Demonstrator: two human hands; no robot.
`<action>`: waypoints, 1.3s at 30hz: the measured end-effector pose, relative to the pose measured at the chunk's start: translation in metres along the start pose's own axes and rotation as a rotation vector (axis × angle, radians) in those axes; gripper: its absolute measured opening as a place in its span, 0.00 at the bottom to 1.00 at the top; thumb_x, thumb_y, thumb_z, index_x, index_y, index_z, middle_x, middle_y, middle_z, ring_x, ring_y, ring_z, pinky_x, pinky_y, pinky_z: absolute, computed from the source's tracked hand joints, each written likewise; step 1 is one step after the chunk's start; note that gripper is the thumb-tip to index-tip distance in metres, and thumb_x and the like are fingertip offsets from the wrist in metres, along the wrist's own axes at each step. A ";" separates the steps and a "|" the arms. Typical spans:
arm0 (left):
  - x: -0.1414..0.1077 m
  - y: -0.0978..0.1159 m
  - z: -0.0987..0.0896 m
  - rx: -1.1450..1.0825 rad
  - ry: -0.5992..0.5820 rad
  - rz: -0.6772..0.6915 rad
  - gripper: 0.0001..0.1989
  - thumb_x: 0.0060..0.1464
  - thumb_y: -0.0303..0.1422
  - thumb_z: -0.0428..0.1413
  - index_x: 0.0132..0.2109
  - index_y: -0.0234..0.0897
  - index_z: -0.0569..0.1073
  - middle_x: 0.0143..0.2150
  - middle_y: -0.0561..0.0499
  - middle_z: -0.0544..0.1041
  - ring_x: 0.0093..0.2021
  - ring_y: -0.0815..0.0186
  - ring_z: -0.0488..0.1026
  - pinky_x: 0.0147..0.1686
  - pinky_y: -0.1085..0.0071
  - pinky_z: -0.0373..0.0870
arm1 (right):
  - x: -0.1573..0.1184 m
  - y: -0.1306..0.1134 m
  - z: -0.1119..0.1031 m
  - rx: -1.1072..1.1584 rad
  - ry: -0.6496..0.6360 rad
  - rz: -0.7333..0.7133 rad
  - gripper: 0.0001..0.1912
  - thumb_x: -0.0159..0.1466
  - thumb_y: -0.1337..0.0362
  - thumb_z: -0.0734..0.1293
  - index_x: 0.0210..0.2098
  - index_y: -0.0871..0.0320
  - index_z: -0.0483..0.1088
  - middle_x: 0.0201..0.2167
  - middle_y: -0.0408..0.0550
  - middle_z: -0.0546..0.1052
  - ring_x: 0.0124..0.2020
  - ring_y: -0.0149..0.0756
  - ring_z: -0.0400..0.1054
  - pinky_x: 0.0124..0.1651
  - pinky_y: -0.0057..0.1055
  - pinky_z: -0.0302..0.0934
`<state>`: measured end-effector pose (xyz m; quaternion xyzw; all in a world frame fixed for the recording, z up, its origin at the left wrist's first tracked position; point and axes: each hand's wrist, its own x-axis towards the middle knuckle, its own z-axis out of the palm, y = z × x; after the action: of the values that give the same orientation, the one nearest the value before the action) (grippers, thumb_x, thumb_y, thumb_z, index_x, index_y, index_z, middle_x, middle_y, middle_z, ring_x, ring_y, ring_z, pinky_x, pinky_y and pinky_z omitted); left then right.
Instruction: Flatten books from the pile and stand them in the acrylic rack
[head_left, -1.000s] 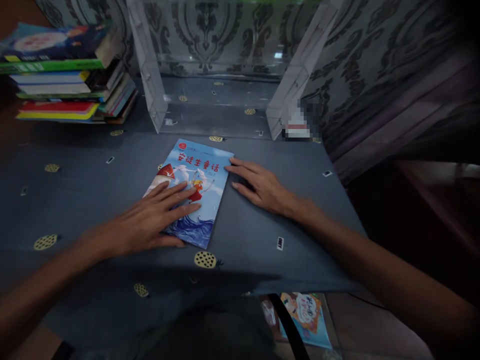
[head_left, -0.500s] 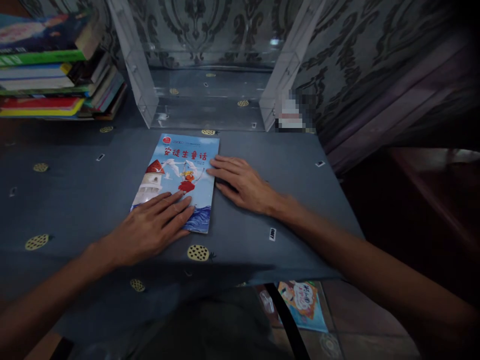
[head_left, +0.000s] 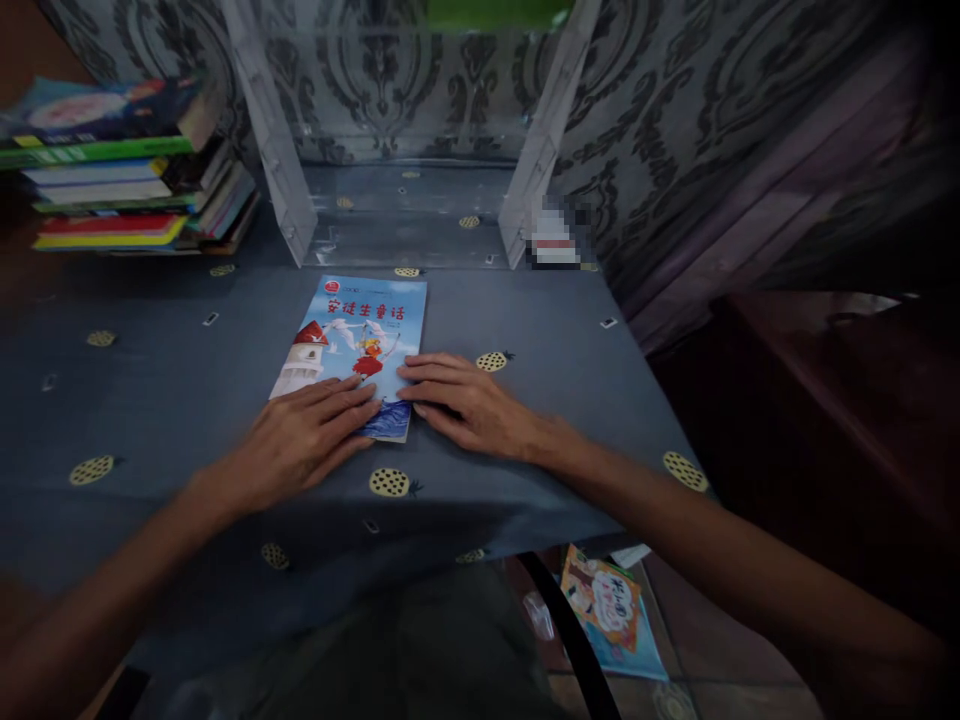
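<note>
Two hands on one book, that's what I get on my feed. Left hand (head_left: 300, 435) lies palm down across the lower left of the book (head_left: 375, 325), fingers long and close together. It presses flat, not wrapped round anything. Right hand (head_left: 480, 405) comes in from the other side, fingertips just over the right edge of the cover, thumb low beside that edge. Both hands read open to me, nothing pinched; how hard they press I can't tell.

Just changed: right fingers sit lower along the edge than a second ago, and the book looks straighter to my view, less slanted. Camera shifted too, so I can't say how much the book itself moved. What it means, my guess: the book is steadied from both sides and lies nearly square to me.

Book is shut, cover up, flat on the cloth-covered table (head_left: 172, 380), in front of the clear rack (head_left: 286, 190) and apart from it. Book stack (head_left: 112, 180) at far left, ends uneven. Pixelated item (head_left: 553, 242) beside the rack's right side, can't tell what. Patterned curtain (head_left: 637, 130) behind. Down on the floor (head_left: 720, 640) I see a colourful book (head_left: 622, 640) near a dark strap (head_left: 574, 630).
</note>
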<state>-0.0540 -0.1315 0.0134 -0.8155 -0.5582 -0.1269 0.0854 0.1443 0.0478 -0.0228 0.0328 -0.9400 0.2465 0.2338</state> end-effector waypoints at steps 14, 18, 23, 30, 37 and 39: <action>-0.009 0.012 0.002 0.002 -0.061 -0.145 0.21 0.70 0.39 0.43 0.58 0.36 0.74 0.59 0.43 0.77 0.59 0.59 0.74 0.59 0.56 0.71 | -0.009 -0.024 0.008 0.071 0.066 0.034 0.13 0.68 0.68 0.63 0.49 0.56 0.76 0.51 0.54 0.80 0.57 0.38 0.71 0.61 0.48 0.65; -0.012 0.010 0.008 -0.034 -0.036 -0.175 0.21 0.69 0.41 0.44 0.59 0.39 0.74 0.58 0.46 0.78 0.59 0.60 0.74 0.60 0.57 0.69 | -0.011 -0.028 0.011 0.109 0.086 0.081 0.13 0.67 0.68 0.64 0.49 0.57 0.77 0.51 0.54 0.80 0.55 0.40 0.73 0.60 0.45 0.66; -0.016 0.007 0.021 -0.034 0.023 -0.222 0.23 0.69 0.42 0.42 0.58 0.39 0.75 0.58 0.46 0.78 0.59 0.59 0.74 0.62 0.59 0.67 | -0.012 -0.035 0.017 0.082 0.101 0.149 0.16 0.65 0.71 0.64 0.50 0.57 0.78 0.51 0.52 0.80 0.54 0.40 0.74 0.59 0.41 0.65; -0.021 0.015 0.029 -0.005 0.065 -0.256 0.23 0.68 0.41 0.43 0.58 0.36 0.74 0.59 0.44 0.77 0.61 0.58 0.73 0.63 0.58 0.65 | -0.013 -0.041 0.020 -0.006 0.100 0.134 0.19 0.65 0.73 0.62 0.49 0.54 0.79 0.49 0.48 0.81 0.51 0.38 0.75 0.57 0.38 0.66; -0.023 0.013 0.036 -0.002 0.101 -0.264 0.23 0.67 0.43 0.45 0.58 0.37 0.75 0.59 0.44 0.77 0.61 0.57 0.72 0.64 0.58 0.63 | -0.014 -0.039 0.021 -0.082 0.059 0.076 0.22 0.62 0.77 0.61 0.47 0.55 0.80 0.51 0.50 0.81 0.54 0.40 0.74 0.60 0.39 0.64; -0.023 0.013 0.038 -0.009 0.107 -0.267 0.23 0.66 0.43 0.45 0.58 0.36 0.75 0.59 0.44 0.77 0.61 0.57 0.72 0.64 0.58 0.63 | -0.015 -0.039 0.022 -0.107 0.045 0.070 0.22 0.61 0.78 0.61 0.46 0.56 0.80 0.52 0.53 0.80 0.55 0.42 0.73 0.60 0.41 0.63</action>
<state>-0.0456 -0.1459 -0.0297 -0.7266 -0.6557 -0.1829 0.0936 0.1554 0.0019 -0.0288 -0.0183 -0.9468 0.2046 0.2475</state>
